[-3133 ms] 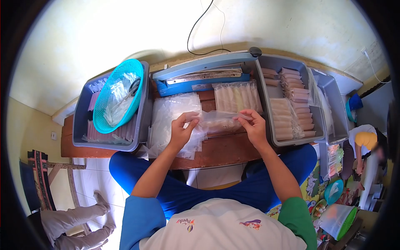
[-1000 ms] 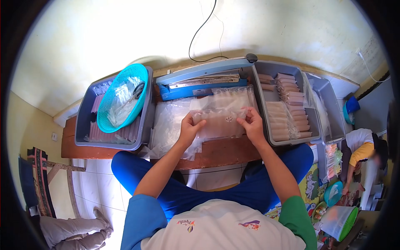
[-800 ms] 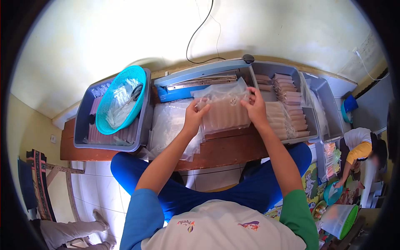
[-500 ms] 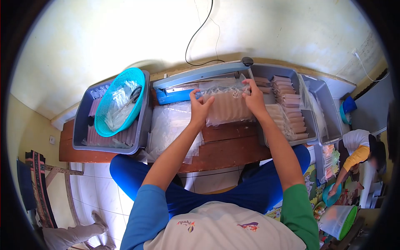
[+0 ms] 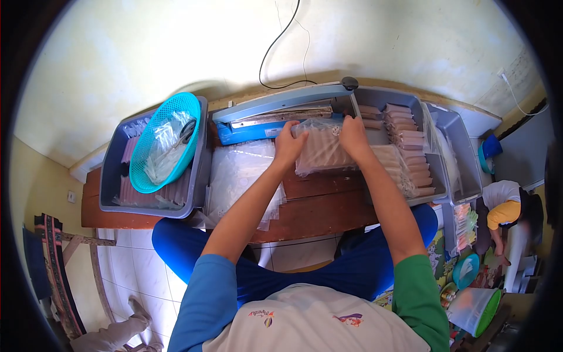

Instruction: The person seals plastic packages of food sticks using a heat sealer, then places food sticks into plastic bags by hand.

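Between my hands is a clear plastic bag (image 5: 321, 149) packed with a row of pale brown sticks. My left hand (image 5: 290, 146) grips its upper left corner, fingers closed. At the upper right corner my right hand (image 5: 355, 141) pinches the plastic with bent fingers. Just behind the bag stands a blue impulse sealer (image 5: 243, 134) with its long grey arm (image 5: 287, 101) raised. A stack of clear plastic bags (image 5: 237, 179) lies on the brown wooden table (image 5: 316, 202), left of the held bag.
On the left, a grey tub (image 5: 202, 158) holds wrapped sticks and a turquoise basket (image 5: 136, 167) with scissors (image 5: 188, 131). Right of my hands, another grey tub (image 5: 419, 97) contains stacked brown sticks (image 5: 407, 141). A co-worker (image 5: 504, 202) crouches at the right near a turquoise basin (image 5: 459, 271).
The bag has shifted slightly right, and its upper edge has been drawn down between my hands. My fingers have curled in more. The co-worker's arm has pulled back from the basin.
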The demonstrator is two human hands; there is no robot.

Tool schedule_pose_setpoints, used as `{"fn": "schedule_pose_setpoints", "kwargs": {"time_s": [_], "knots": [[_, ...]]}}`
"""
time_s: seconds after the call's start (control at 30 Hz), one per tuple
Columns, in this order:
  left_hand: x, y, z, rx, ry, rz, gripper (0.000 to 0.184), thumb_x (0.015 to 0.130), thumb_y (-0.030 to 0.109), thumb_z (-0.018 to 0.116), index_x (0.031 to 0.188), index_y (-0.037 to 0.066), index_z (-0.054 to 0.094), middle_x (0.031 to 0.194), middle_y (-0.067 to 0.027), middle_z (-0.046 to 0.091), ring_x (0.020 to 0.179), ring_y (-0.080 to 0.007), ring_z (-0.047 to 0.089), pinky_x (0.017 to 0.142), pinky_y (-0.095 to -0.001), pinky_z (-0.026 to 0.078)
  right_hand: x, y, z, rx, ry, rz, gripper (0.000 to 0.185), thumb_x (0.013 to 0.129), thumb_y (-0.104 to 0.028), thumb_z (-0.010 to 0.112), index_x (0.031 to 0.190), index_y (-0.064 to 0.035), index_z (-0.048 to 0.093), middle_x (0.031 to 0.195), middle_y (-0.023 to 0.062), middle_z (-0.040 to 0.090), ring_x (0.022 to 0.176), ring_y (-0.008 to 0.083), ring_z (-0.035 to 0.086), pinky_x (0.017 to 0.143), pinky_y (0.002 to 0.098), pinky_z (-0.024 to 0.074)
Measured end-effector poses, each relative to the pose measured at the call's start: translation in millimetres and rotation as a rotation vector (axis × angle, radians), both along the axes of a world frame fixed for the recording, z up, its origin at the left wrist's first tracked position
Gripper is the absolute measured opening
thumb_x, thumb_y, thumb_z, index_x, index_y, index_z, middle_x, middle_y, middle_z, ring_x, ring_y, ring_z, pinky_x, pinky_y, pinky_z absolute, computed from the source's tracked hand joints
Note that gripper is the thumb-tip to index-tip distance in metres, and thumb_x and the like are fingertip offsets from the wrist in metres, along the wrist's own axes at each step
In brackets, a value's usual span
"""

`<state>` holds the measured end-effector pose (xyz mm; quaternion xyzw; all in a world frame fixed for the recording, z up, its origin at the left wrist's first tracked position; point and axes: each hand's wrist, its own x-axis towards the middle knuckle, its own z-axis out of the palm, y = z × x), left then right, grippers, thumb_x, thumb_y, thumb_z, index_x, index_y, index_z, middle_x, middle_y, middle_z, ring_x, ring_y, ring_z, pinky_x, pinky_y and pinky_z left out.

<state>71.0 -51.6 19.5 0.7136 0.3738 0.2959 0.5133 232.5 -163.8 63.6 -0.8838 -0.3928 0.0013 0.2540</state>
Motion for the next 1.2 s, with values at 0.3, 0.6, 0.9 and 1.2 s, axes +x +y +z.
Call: {"fn": "schedule_pose_setpoints", "kwargs": {"time_s": [0.3,0.6,0.9,1.2], "knots": [[2.4,-4.5,9.1,0.265,0.147,0.038,0.051,0.081,0.029,0.074,0.123,0.004,0.059,0.105,-0.0233,0.063,0.102,-0.0398,0.06,0.092,-0.0442,0.047,-21.8,-2.7,20.8,-0.13,-0.131,0.033,0.025,0.087,-0.001,0.051,0.109,0.0078,0.057,0.115,0.0329,0.055,0.098,0.0447,0.062,0.087,0.0488,0.0519],[2.0,-5.6,-4.7,0.446,-0.017,0.027,0.039,0.082,0.025,0.073,0.115,0.006,0.065,0.114,-0.022,0.059,0.109,-0.0397,0.056,0.094,-0.0437,0.046,0.1,-4.0,-6.8,-0.072,-0.142,0.297,0.025,0.091,-0.013,0.053,0.105,0.006,0.062,0.11,0.0281,0.062,0.102,0.044,0.06,0.091,0.0495,0.0481],[3.2,-0.6,3.3,0.516,0.014,-0.024,0.025,0.086,0.023,0.066,0.105,0.007,0.07,0.097,-0.0193,0.066,0.095,-0.0401,0.06,0.086,-0.045,0.049,6.8,11.0,-6.8,-0.288,-0.038,0.214,0.038,0.095,-0.027,0.045,0.107,0.0037,0.065,0.109,0.0281,0.064,0.105,0.0436,0.061,0.094,0.0498,0.0478],[9.8,12.1,11.2,0.578,0.382,-0.196,0.036,0.096,0.035,0.047,0.115,0.011,0.066,0.103,-0.0199,0.067,0.1,-0.0405,0.062,0.088,-0.0488,0.049,0.9,18.8,2.8,-0.405,0.01,0.164,0.048,0.097,-0.031,0.036,0.106,0.004,0.068,0.113,0.0286,0.065,0.107,0.0453,0.061,0.096,0.0499,0.0478]]}}
